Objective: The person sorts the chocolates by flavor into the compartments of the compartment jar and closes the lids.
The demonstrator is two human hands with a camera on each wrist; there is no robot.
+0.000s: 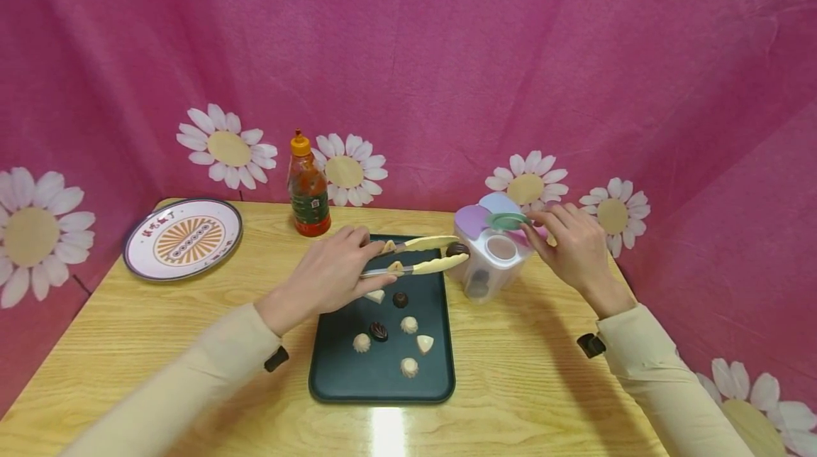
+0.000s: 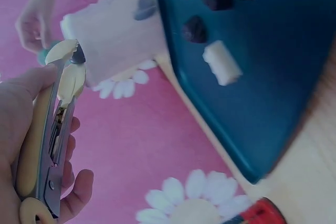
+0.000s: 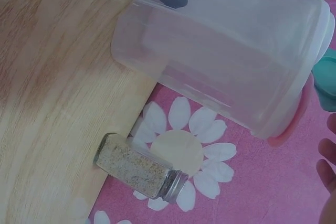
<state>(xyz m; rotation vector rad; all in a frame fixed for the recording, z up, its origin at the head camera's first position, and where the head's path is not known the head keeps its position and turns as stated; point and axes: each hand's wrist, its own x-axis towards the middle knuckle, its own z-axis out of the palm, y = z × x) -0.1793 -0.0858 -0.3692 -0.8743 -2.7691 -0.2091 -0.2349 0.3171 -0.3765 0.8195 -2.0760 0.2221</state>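
Note:
My left hand [image 1: 325, 271] grips a pair of tongs [image 1: 430, 243] with pale yellow tips. Pinched between the tips is a dark chocolate [image 1: 457, 250], close to the round opening of a translucent container [image 1: 501, 278] with several coloured lids. My right hand [image 1: 574, 243] holds the container's green flip lid [image 1: 508, 221] raised between thumb and fingers. Dark pieces show through the container's wall, low inside. Left of it lies a dark tray [image 1: 383, 387] bearing white chocolates [image 1: 409, 325] and dark ones [image 1: 379, 331]; the left hand and tongs cover its far part.
A patterned plate [image 1: 149, 258] lies at the back left. Near the curtain stands a red sauce bottle [image 1: 309, 191] with an orange cap. The right wrist view shows a glass seasoning jar [image 3: 134, 166] beside the container. A pink flowered curtain [image 1: 408, 74] borders the wooden table [image 1: 510, 386].

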